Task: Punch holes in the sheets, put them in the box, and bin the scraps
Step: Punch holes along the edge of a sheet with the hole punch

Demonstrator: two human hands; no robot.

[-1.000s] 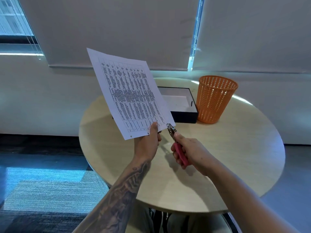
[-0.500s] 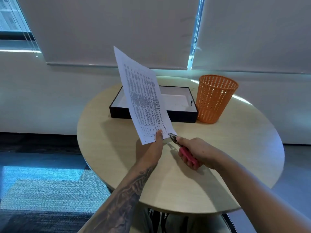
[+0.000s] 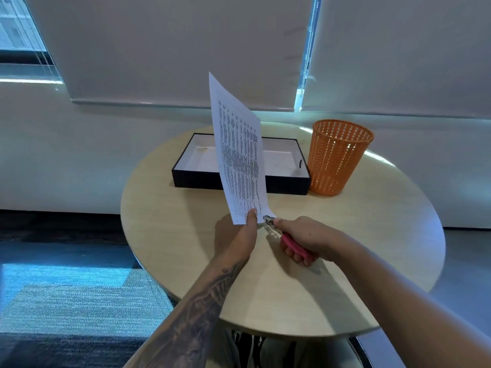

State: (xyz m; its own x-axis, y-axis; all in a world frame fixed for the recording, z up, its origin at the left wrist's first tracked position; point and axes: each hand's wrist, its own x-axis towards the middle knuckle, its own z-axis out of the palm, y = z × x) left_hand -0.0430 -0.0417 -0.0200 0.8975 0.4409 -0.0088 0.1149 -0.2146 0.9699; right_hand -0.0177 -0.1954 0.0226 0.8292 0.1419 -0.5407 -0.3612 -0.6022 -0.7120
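One sheet point(image 3: 239, 155) pinched by left hand point(image 3: 240, 240), one punch point(image 3: 292, 244) clasped by right hand point(image 3: 310, 239), one box point(image 3: 196, 179), one bin point(image 3: 337, 158).

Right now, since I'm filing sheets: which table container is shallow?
The black box, low and rectangular; the orange basket beside it is tall, round and perforated.

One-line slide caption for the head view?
Left hand holds a printed sheet upright; right hand grips the pink punch at its corner.
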